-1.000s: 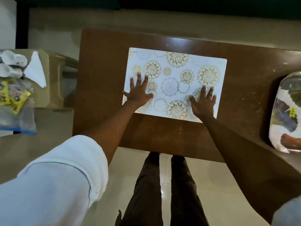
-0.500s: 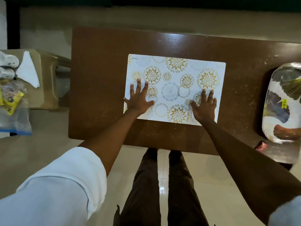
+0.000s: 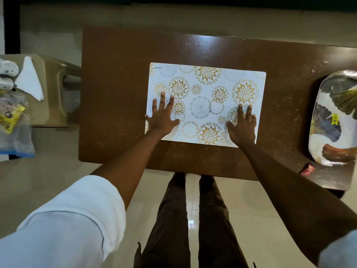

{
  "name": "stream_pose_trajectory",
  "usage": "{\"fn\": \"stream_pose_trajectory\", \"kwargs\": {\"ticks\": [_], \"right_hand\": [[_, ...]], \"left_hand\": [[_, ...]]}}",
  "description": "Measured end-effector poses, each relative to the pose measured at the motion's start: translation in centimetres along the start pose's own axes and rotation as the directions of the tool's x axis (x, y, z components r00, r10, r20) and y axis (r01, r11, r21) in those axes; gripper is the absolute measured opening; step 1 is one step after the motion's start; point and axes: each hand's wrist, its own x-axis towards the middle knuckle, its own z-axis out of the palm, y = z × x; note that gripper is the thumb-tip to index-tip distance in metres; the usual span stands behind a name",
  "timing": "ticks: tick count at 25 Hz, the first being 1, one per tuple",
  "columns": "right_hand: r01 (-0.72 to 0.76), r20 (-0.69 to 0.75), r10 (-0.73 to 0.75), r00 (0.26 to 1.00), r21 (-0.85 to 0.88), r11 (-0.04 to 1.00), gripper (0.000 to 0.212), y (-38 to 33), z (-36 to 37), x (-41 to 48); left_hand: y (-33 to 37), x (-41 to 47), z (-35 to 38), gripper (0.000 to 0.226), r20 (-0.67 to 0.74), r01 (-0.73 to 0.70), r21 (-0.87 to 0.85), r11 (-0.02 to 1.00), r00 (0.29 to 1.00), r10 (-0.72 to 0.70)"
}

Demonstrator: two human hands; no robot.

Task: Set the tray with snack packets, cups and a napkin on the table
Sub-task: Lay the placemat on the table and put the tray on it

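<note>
Pressing flat on the placemat, both hands lie spread wide and hold nothing: the left hand on its near-left part, the right hand on its near-right corner. The tray rests at the far right end of the counter, well apart from the mat, its long axis running away from the person, roughly square to the mat's length. It lies to the right of the right hand, so that hand looks the likelier one to reach it. The napkin, cups and snack packets sit off to the left on a separate stand, nearer the left hand.
</note>
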Motion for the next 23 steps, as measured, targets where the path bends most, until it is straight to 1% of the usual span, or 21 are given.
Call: {"fn": "stream_pose_trajectory", "kwargs": {"ticks": [9,14,17,20,23], "right_hand": [[-0.042,-0.016,0.042,0.999,0.010,0.999,0.080,-0.3,0.6,-0.8],[-0.010,-0.025,0.010,1.000,0.003,1.000,0.077,0.1,0.3,-0.5],[-0.017,-0.029,0.017,0.999,0.013,1.000,0.077,0.0,0.2,-0.5],[-0.002,-0.012,0.003,1.000,0.029,1.000,0.077,0.0,-0.4,-0.7],[0.019,-0.006,-0.018,1.000,0.104,0.994,0.079,0.6,-2.5,-0.4]], "left_hand": [[0.0,0.0,0.0,0.102,0.009,-0.003,0.008,1.000,1.000,0.003],[0.1,0.0,-0.1,0.103,0.009,0.000,0.001,1.000,1.000,0.000],[0.0,0.0,-0.2,0.102,0.016,-0.005,-0.005,1.000,1.000,0.005],[0.2,0.0,-0.7,0.098,0.060,0.007,0.029,1.000,0.998,-0.009],[1.3,0.1,-2.4,0.093,0.066,0.016,0.085,0.996,0.998,-0.022]]}}
